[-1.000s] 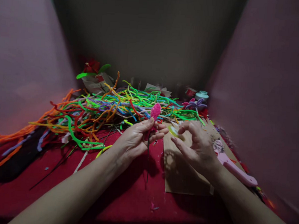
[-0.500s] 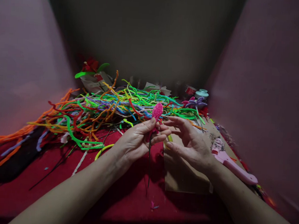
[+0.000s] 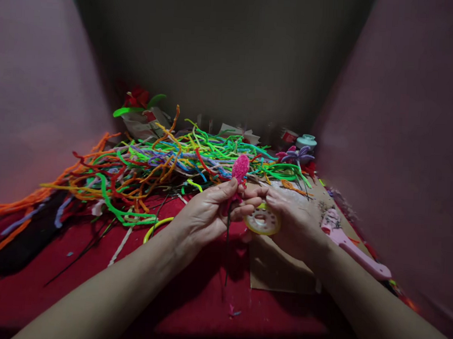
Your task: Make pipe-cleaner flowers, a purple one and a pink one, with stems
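My left hand (image 3: 209, 211) pinches a thin dark wire stem (image 3: 227, 250) topped by a fuzzy pink bud (image 3: 240, 167), held upright above the red cloth. My right hand (image 3: 294, 218) is closed round a small yellow-green roll of tape (image 3: 262, 221) and its fingertips meet the left hand's fingers just under the bud. The stem hangs down between the two wrists.
A big tangled heap of coloured pipe cleaners (image 3: 143, 167) covers the far half of the red cloth (image 3: 189, 299). A brown cardboard sheet (image 3: 282, 268) lies under my right hand. A pink tool (image 3: 353, 249) lies at the right, a purple pipe-cleaner flower (image 3: 297, 155) and small jar (image 3: 306, 141) behind.
My right hand has come left from over the cardboard to the stem, turning so the tape roll faces me. The left hand with the bud has barely moved.
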